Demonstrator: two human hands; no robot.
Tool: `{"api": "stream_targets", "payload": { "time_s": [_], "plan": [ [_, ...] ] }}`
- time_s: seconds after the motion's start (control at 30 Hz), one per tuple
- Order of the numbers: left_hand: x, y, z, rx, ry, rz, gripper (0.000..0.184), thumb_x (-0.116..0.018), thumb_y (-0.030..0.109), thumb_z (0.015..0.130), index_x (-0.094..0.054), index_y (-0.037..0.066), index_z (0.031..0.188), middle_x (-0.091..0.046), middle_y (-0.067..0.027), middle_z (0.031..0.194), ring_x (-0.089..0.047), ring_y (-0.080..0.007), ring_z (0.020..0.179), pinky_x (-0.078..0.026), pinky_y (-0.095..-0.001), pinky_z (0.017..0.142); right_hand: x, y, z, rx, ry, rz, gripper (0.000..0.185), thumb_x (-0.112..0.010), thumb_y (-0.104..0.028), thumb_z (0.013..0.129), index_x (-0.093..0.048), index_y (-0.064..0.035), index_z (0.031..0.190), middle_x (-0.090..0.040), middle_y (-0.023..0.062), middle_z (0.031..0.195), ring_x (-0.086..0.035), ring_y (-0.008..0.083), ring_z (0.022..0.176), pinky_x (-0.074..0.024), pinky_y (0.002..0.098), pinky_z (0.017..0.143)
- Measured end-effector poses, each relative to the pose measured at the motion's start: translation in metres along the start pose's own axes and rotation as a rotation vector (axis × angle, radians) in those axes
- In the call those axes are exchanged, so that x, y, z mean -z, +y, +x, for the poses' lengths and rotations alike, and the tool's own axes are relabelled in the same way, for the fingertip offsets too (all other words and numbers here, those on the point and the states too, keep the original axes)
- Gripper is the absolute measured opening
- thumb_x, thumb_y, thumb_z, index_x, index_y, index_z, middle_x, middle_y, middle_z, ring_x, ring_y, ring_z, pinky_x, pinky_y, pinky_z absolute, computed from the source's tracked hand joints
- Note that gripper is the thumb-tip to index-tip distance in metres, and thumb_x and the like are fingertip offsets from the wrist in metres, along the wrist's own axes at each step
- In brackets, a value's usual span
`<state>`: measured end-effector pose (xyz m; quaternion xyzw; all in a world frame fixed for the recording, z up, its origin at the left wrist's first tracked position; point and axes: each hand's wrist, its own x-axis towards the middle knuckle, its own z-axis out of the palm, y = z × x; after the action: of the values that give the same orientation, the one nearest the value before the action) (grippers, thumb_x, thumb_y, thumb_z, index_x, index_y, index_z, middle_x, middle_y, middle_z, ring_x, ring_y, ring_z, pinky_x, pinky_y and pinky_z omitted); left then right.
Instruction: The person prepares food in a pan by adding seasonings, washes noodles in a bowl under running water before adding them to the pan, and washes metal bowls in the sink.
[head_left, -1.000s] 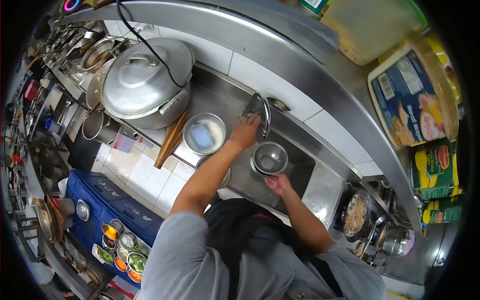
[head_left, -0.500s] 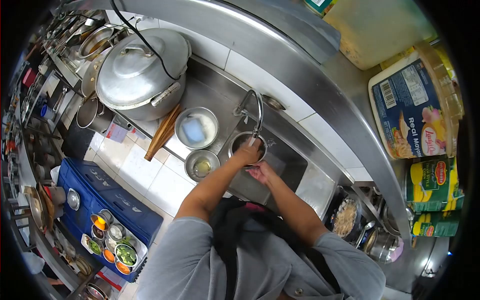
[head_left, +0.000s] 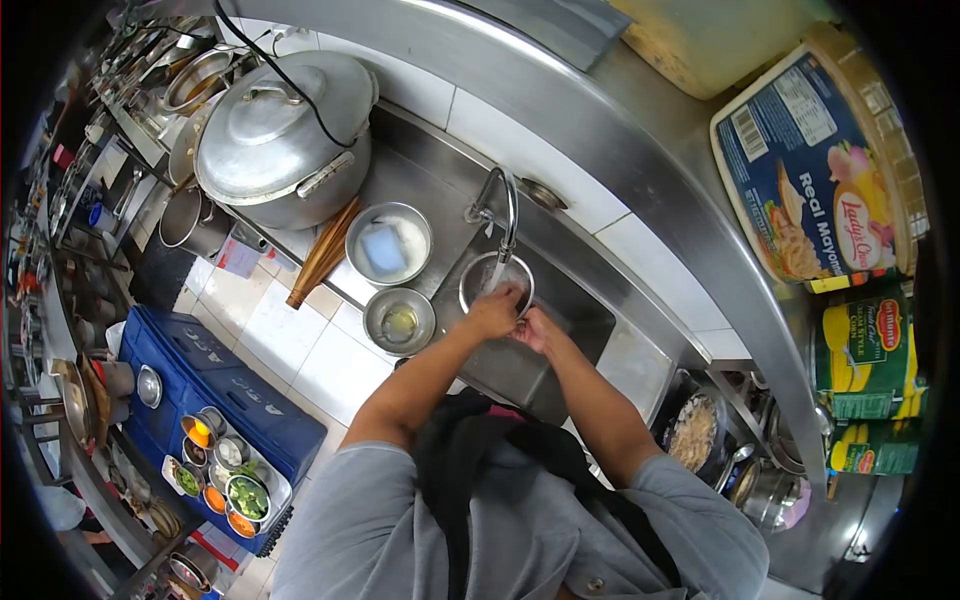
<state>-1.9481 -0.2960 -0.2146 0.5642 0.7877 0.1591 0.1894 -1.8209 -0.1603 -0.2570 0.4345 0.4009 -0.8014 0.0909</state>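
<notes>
Under the curved faucet, water runs into a round metal bowl over the sink. My left hand reaches over the near rim into this bowl, its fingers partly hidden. At the bowl's lower right rim, my right hand has its fingers closed round the edge. Left of the bowl stands a metal basin with a blue sponge in whitish liquid. A smaller metal bowl holding something yellowish sits just below that basin.
A big lidded pot stands at the upper left, beside a bundle of wooden sticks. A metal shelf edge arches overhead, holding a mayonnaise tub and cans. A blue cooler bears food bowls at lower left.
My left hand has moved from the faucet down into the bowl. The bowl and my right hand have shifted left under the faucet, and water now runs.
</notes>
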Motion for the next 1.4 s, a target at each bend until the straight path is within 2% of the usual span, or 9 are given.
{"api": "stream_targets", "payload": {
  "time_s": [0.37, 0.47, 0.53, 0.7, 0.8, 0.87, 1.07, 1.13, 1.4],
  "plan": [
    [-0.018, -0.012, -0.004, -0.207, -0.062, 0.032, 0.052, -0.059, 0.042, 0.082, -0.058, 0.018, 0.128, -0.06, -0.0174, 0.126, -0.066, -0.0304, 0.103, -0.046, -0.0499, 0.093, 0.021, 0.012, 0.0, 0.005, 0.029, 0.025, 0.034, -0.057, -0.009, 0.086, -0.054, -0.0164, 0.119, -0.068, 0.0072, 0.092, -0.068, 0.0227, 0.075, -0.0519, 0.0297, 0.065],
    [-0.019, -0.006, -0.001, -0.153, 0.268, 0.215, 0.049, -0.054, 0.035, 0.088, -0.055, 0.014, 0.132, -0.061, -0.0143, 0.127, -0.062, -0.0303, 0.112, -0.043, -0.05, 0.097, 0.016, 0.012, 0.004, 0.014, -0.01, 0.035, 0.035, -0.058, -0.008, 0.085, -0.053, -0.0169, 0.119, -0.068, 0.0079, 0.095, -0.068, 0.024, 0.076, -0.0535, 0.0312, 0.064],
    [-0.024, 0.011, 0.003, -0.044, 0.047, -0.446, 0.047, -0.049, 0.035, 0.093, -0.053, 0.013, 0.134, -0.061, -0.0158, 0.126, -0.058, -0.0329, 0.117, -0.042, -0.0515, 0.099, 0.019, 0.011, 0.005, 0.062, 0.113, 0.16, 0.036, -0.058, -0.007, 0.085, -0.053, -0.017, 0.119, -0.067, 0.009, 0.096, -0.068, 0.0247, 0.075, -0.0545, 0.0316, 0.062],
    [-0.011, -0.032, -0.014, -0.185, 0.307, 0.186, 0.044, -0.051, 0.024, 0.092, -0.049, 0.013, 0.134, -0.055, -0.0196, 0.129, -0.058, -0.0416, 0.111, -0.046, -0.0508, 0.095, 0.027, 0.004, -0.011, 0.039, 0.102, 0.12, 0.036, -0.055, -0.005, 0.085, -0.053, -0.0164, 0.119, -0.067, 0.0106, 0.096, -0.068, 0.025, 0.073, -0.0551, 0.0317, 0.061],
    [-0.005, -0.035, 0.004, 0.239, 0.554, -0.247, 0.044, -0.054, 0.015, 0.088, -0.045, 0.01, 0.131, -0.056, -0.0201, 0.12, -0.061, -0.0423, 0.106, -0.05, -0.0513, 0.088, 0.02, 0.012, -0.003, 0.013, 0.116, 0.106, 0.037, -0.054, -0.004, 0.084, -0.053, -0.0158, 0.119, -0.067, 0.0112, 0.095, -0.068, 0.025, 0.071, -0.0559, 0.032, 0.062],
    [-0.017, -0.045, 0.022, 0.508, 0.177, -0.291, 0.042, -0.057, 0.008, 0.084, -0.043, 0.008, 0.123, -0.055, -0.0185, 0.113, -0.06, -0.0414, 0.107, -0.052, -0.0506, 0.085, 0.004, 0.014, 0.001, -0.001, 0.149, 0.084, 0.038, -0.054, -0.004, 0.084, -0.052, -0.0156, 0.119, -0.067, 0.0115, 0.094, -0.068, 0.025, 0.07, -0.0565, 0.0324, 0.062],
    [0.021, -0.041, 0.023, 0.273, 0.46, -0.143, 0.02, -0.056, 0.005, 0.082, -0.056, 0.013, 0.1, -0.057, -0.0099, 0.112, -0.06, -0.0369, 0.1, -0.055, -0.0497, 0.073, -0.015, -0.007, -0.035, 0.201, 0.651, -0.478, 0.023, -0.06, -0.011, 0.079, -0.061, -0.0095, 0.102, -0.066, 0.0117, 0.11, -0.068, 0.0271, 0.083, -0.0564, 0.0402, 0.073],
    [0.039, -0.037, 0.016, 0.165, 0.596, -0.072, 0.013, -0.055, 0.005, 0.082, -0.059, 0.013, 0.091, -0.059, -0.0081, 0.11, -0.06, -0.0348, 0.097, -0.054, -0.0488, 0.07, -0.011, -0.006, -0.043, 0.733, 1.068, -1.211, 0.021, -0.06, -0.01, 0.078, -0.064, -0.0075, 0.098, -0.057, 0.0098, 0.128, -0.065, 0.0304, 0.101, -0.0543, 0.045, 0.082],
    [0.094, -0.041, 0.005, 0.199, 0.971, -0.017, 0.017, -0.059, 0.0, 0.073, -0.059, 0.011, 0.086, -0.058, -0.0063, 0.111, -0.057, -0.032, 0.099, -0.056, -0.044, 0.064, -0.057, -0.03, -0.046, 0.949, 0.715, -1.435, 0.017, -0.067, -0.01, 0.073, -0.067, -0.0091, 0.089, -0.058, 0.0083, 0.123, -0.059, 0.0328, 0.104, -0.053, 0.0445, 0.081]
  ]
}}
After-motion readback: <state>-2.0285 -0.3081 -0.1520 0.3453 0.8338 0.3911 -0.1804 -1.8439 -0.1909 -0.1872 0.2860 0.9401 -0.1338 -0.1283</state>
